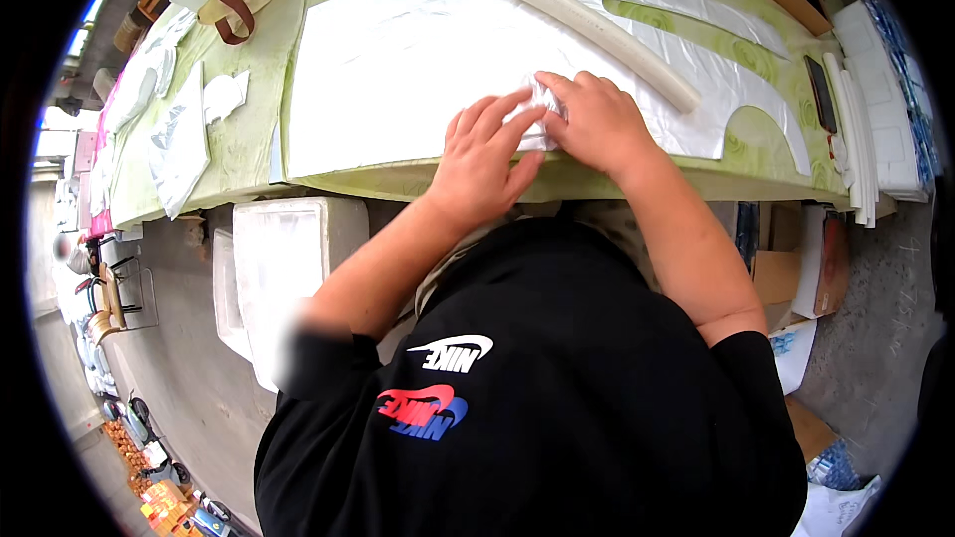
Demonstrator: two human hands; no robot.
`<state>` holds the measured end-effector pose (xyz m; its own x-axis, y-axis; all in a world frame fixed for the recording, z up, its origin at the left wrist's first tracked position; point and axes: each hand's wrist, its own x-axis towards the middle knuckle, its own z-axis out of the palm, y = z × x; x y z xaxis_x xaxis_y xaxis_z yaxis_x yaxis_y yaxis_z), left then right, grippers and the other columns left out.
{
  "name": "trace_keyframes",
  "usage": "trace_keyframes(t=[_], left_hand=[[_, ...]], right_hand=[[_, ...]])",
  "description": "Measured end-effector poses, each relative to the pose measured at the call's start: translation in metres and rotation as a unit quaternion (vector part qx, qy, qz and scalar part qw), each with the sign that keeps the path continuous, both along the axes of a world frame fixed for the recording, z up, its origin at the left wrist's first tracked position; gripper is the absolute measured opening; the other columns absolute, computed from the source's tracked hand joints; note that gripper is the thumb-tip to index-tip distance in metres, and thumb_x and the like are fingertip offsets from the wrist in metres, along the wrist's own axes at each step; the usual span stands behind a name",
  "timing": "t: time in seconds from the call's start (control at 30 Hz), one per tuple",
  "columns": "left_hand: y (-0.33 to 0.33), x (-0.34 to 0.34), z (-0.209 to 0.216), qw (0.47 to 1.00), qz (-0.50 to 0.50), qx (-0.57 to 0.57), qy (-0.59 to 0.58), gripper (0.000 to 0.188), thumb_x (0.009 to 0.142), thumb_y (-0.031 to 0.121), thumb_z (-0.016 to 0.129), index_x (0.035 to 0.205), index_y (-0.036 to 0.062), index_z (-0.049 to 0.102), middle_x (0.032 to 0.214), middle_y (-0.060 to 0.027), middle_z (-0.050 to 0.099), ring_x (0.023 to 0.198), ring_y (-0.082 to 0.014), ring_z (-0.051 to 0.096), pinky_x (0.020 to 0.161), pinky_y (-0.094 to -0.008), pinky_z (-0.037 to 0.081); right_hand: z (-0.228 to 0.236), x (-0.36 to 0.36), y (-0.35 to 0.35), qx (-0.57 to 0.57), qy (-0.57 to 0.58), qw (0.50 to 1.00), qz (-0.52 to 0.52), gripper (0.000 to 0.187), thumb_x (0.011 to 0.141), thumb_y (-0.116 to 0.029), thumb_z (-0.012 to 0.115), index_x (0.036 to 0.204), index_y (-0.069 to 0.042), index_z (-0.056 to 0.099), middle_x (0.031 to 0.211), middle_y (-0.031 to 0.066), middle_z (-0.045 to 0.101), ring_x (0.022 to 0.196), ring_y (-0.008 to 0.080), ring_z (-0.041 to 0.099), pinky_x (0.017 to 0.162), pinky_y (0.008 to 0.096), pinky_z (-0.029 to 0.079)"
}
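A large white plastic bag [388, 70] lies flat on the table, its strap-like handles pointing right. At its near edge, a small crumpled bunch of white plastic film [542, 104] sits between my hands. My left hand [482, 154] has its fingers spread, and their tips touch the bunch from the left. My right hand [602, 124] is curled over the bunch from the right, thumb and fingers pinching it. Part of the bunch is hidden under the fingers. A long pale tube [587, 30] rests diagonally across the bag, beyond my right hand.
The table [328, 182] wears a green patterned cloth. Folded white plastic pieces [179, 149] lie at left, with a yellow bag with brown handles [239, 10] behind. A dark phone [821, 94] and white rolls [856, 139] lie at right. A white foam box [288, 259] stands below the table.
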<state>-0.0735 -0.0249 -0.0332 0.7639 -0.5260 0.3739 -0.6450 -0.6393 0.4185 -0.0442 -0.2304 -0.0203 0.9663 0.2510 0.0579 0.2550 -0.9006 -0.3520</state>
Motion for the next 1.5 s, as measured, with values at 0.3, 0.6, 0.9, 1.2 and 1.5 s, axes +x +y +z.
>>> trace_keyframes(t=[0.3, 0.6, 0.9, 1.2, 1.5], left_hand=[[0.000, -0.055, -0.009, 0.544, 0.158, -0.512, 0.645, 0.042, 0.105, 0.028, 0.053, 0.139, 0.0033, 0.048, 0.134, -0.0102, 0.057, 0.121, -0.0199, 0.057, 0.101, -0.0399, 0.047], [-0.010, -0.052, -0.003, 0.693, 0.094, -0.493, 0.518, 0.036, 0.099, 0.007, 0.056, 0.134, 0.0029, 0.047, 0.117, -0.0080, 0.062, 0.100, -0.0118, 0.058, 0.088, -0.0277, 0.048], [-0.020, -0.022, 0.006, 0.750, 0.090, -0.463, 0.464, 0.019, 0.096, -0.001, 0.060, 0.115, 0.0017, 0.063, 0.106, -0.0007, 0.065, 0.093, -0.0052, 0.057, 0.084, -0.0216, 0.046], [-0.032, 0.022, 0.031, 0.815, 0.138, -0.321, 0.462, 0.034, 0.093, 0.001, 0.060, 0.126, 0.0026, 0.066, 0.090, 0.0017, 0.065, 0.076, -0.0031, 0.052, 0.071, -0.0186, 0.043], [-0.050, 0.141, 0.049, 0.939, 0.086, -0.251, 0.221, 0.047, 0.088, 0.013, 0.069, 0.134, 0.0080, 0.063, 0.099, -0.0086, 0.069, 0.084, -0.0151, 0.061, 0.079, -0.0274, 0.050]], right_hand=[[0.034, -0.046, 0.020, 0.061, 0.055, 0.991, 0.106, 0.049, 0.080, -0.028, 0.068, 0.127, -0.015, 0.067, 0.102, 0.0132, 0.058, 0.098, 0.0336, 0.057, 0.085, 0.0433, 0.048], [0.002, -0.063, 0.013, 0.526, 0.140, 0.837, -0.061, 0.018, 0.094, -0.008, 0.064, 0.111, -0.003, 0.062, 0.085, -0.0002, 0.061, 0.077, 0.0074, 0.055, 0.072, 0.0245, 0.048], [0.006, -0.046, 0.002, 0.571, 0.064, 0.813, -0.095, 0.018, 0.093, -0.005, 0.065, 0.110, -0.004, 0.060, 0.091, 0.0014, 0.062, 0.081, 0.0081, 0.057, 0.073, 0.0254, 0.050], [-0.001, -0.024, -0.021, 0.629, -0.012, 0.765, -0.139, 0.017, 0.095, -0.001, 0.063, 0.111, -0.004, 0.057, 0.094, -0.0011, 0.059, 0.084, 0.0061, 0.056, 0.077, 0.0220, 0.048], [-0.020, -0.038, -0.042, 0.439, -0.102, 0.892, -0.042, 0.012, 0.084, 0.001, 0.065, 0.096, -0.004, 0.064, 0.085, 0.0093, 0.065, 0.077, 0.0238, 0.062, 0.070, 0.0318, 0.051]])
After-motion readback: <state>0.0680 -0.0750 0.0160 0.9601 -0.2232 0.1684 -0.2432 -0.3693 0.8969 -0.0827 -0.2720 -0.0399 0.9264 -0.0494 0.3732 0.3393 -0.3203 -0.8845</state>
